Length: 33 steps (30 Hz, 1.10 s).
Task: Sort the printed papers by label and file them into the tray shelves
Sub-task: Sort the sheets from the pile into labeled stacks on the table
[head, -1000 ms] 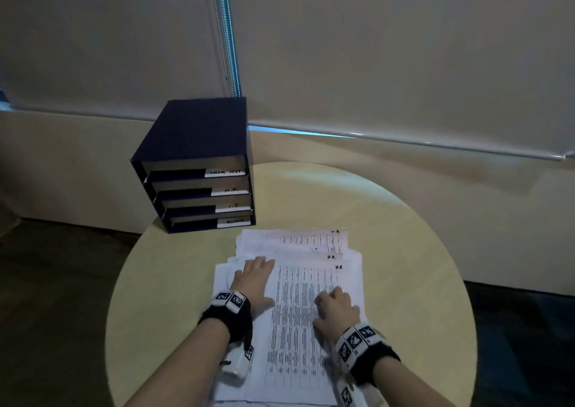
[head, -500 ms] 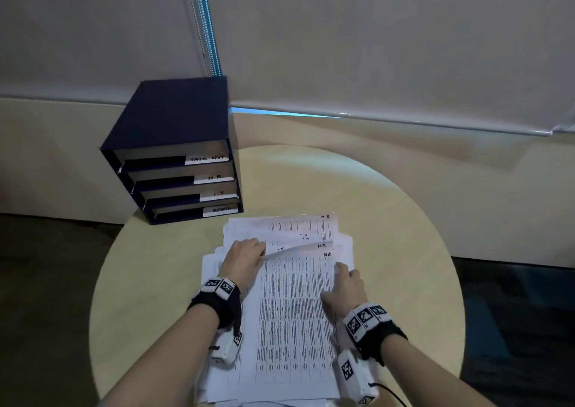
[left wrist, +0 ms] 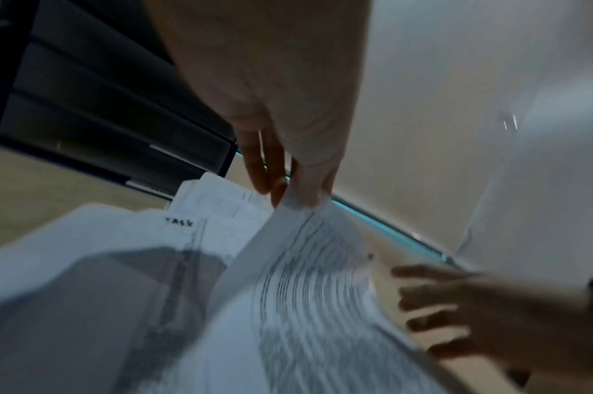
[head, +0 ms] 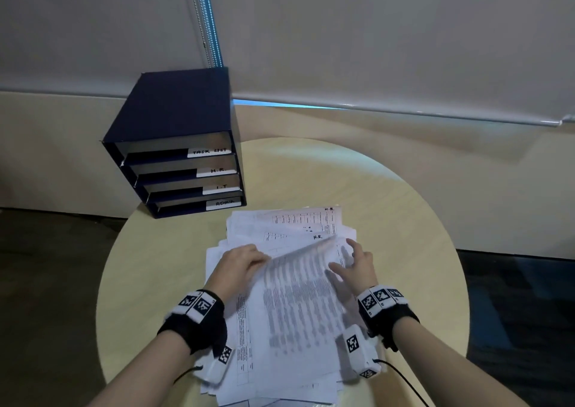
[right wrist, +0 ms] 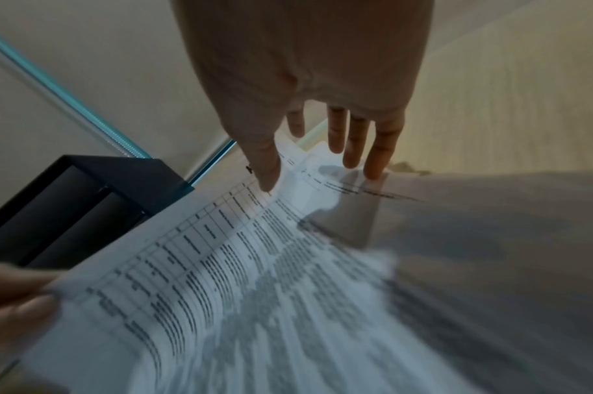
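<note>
Round and pale, the smooth wooden table (head: 404, 219) carries a loose heap of printed papers (head: 280, 360) at its middle; behind it at the far left edge stands a dark blue box of tray shelves (head: 174, 120) with four white labelled slots; the left hand (head: 241, 265) pinches the top sheet (head: 298, 288) by its far left corner, curling it upward; the right hand (head: 357, 266) hovers with fingers spread wide over the sheet's right edge, holding nothing.

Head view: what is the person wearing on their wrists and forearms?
Bare forearms, no sleeves. Each wrist has a black band topped with white blocks carrying black-and-white square markers. A small white camera box hangs under each wrist, also marked, trailing a thin black cable.
</note>
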### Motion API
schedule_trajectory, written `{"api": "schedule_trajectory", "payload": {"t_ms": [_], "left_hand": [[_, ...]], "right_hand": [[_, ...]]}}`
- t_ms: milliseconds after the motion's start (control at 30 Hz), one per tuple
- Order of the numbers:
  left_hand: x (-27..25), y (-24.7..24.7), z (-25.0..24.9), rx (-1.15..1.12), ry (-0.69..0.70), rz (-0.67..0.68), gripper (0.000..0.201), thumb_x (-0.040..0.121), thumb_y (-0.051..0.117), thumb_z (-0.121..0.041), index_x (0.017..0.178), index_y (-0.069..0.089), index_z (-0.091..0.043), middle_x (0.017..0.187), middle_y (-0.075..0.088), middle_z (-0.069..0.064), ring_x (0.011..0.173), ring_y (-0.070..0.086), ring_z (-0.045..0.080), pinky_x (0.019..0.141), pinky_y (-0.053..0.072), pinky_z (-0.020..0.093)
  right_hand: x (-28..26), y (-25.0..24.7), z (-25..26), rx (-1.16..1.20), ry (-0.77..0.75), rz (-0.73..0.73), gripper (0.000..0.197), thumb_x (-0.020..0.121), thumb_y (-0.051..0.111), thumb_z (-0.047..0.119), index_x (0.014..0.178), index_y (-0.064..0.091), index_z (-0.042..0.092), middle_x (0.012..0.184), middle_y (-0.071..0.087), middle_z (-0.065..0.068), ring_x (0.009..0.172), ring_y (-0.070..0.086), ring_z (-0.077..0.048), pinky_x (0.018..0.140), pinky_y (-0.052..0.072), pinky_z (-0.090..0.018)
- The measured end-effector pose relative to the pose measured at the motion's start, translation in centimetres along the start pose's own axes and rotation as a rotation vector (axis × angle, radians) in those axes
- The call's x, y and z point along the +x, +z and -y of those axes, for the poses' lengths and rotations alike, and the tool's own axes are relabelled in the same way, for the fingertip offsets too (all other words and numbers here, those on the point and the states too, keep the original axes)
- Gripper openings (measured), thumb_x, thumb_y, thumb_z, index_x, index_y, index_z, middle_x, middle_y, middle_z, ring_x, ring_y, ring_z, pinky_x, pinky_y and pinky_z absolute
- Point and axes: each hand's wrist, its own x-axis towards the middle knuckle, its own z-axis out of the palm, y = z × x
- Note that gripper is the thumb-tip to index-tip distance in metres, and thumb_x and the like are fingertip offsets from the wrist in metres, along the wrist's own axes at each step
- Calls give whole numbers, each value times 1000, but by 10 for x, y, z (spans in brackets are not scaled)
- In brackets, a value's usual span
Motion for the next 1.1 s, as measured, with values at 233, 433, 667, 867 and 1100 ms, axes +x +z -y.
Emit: {"api": "schedule_trajectory", "payload": {"t_ms": [233,433,667,867,1100], "left_hand": [[1,3,1,-217,-196,177,16,84,74,-26,70,67,-21,68,66,-6,62,55,2,62,43,18],[25,7,33,322,-262,203,37,94,50,-17,131,47,-18,127,46,4,117,43,24,97,37,35],[37,13,34,322,-313,237,23,79,65,-30,94,49,-25,95,45,-9,91,47,19,79,34,30],[28,15,36,138,-394,276,26,75,71,-20,81,46,-21,81,52,-3,70,49,16,61,38,29],[22,9,26,16,-355,152,13,83,60,-7,74,56,-14,64,59,0,64,57,20,61,49,37]], "right_hand": [[12,5,-21,88,108,5,29,67,68,40,81,59,17,85,59,-2,76,57,-22,74,48,-37],[12,9,-51,39,103,56,37,69,56,46,100,60,27,103,66,2,107,54,-33,90,45,-45],[2,1,-29,-13,45,168,44,90,52,28,132,47,16,120,57,2,115,51,-24,100,41,-47],[2,3,-26,-3,42,190,24,92,50,17,82,34,32,72,25,18,63,25,5,56,24,-13],[-5,-4,-25,89,7,160,8,89,50,11,93,48,18,79,54,1,57,47,-10,45,40,-14]]}}
